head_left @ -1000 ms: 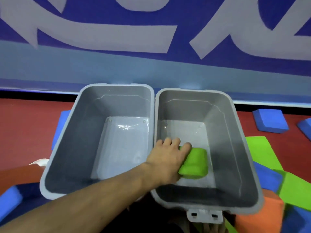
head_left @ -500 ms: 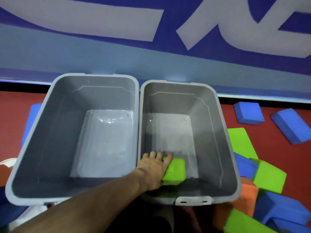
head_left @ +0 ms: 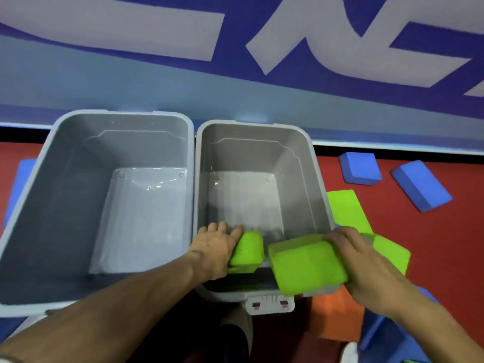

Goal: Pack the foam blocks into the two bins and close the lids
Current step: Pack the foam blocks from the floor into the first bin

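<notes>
Two grey bins stand side by side with no lids on; the left bin (head_left: 57,163) holds nothing. In the near left corner of the right bin (head_left: 318,184) lies a green foam block (head_left: 248,251). My left hand (head_left: 216,244) grips that block from its left side, fingers over its top. My right hand (head_left: 366,260) holds a larger green foam block (head_left: 305,267) over the right bin's near right rim.
More loose foam blocks lie on the red floor to the right: green (head_left: 345,208), two blue (head_left: 360,169) (head_left: 421,188) and orange (head_left: 337,315). A blue block (head_left: 21,176) peeks out left of the bins. A blue and white wall rises behind.
My right hand has come into view carrying a larger green block over the right bin's near right rim. My left hand stays on the small green block in the bin.
</notes>
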`<action>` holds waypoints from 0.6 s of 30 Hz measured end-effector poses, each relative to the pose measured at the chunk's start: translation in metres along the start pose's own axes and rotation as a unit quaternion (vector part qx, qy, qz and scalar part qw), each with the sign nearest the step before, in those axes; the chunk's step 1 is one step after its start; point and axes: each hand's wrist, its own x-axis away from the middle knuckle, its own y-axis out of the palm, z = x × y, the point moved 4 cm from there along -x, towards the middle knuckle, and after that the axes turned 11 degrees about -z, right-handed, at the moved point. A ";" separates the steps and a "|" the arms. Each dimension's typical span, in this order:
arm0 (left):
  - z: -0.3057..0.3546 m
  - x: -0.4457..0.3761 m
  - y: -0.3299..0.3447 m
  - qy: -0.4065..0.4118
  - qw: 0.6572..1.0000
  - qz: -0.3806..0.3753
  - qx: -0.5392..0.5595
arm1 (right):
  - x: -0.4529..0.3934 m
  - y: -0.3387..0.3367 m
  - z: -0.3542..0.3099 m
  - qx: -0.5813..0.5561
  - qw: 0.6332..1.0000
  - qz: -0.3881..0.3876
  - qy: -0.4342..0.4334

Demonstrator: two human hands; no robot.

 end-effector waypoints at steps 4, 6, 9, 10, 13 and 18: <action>0.003 -0.008 0.009 -0.001 1.000 0.009 -0.016 | -0.034 0.058 0.025 0.150 0.974 -0.121 0.120; 0.008 -0.011 0.017 0.002 1.000 -0.002 -0.025 | -0.044 0.084 0.037 0.181 0.960 -0.164 0.136; 0.020 -0.017 0.034 0.031 0.999 -0.035 0.000 | -0.053 0.112 0.043 0.133 0.953 -0.258 0.087; 0.023 -0.017 0.039 0.038 0.998 -0.048 0.026 | -0.052 0.116 0.043 0.070 0.949 -0.291 0.104; 0.029 -0.019 0.048 0.043 0.995 -0.078 0.049 | -0.053 0.132 0.047 -0.011 0.942 -0.292 0.166; 0.024 -0.030 0.043 0.018 0.982 -0.173 0.067 | -0.068 0.128 0.033 0.111 0.953 -0.234 0.159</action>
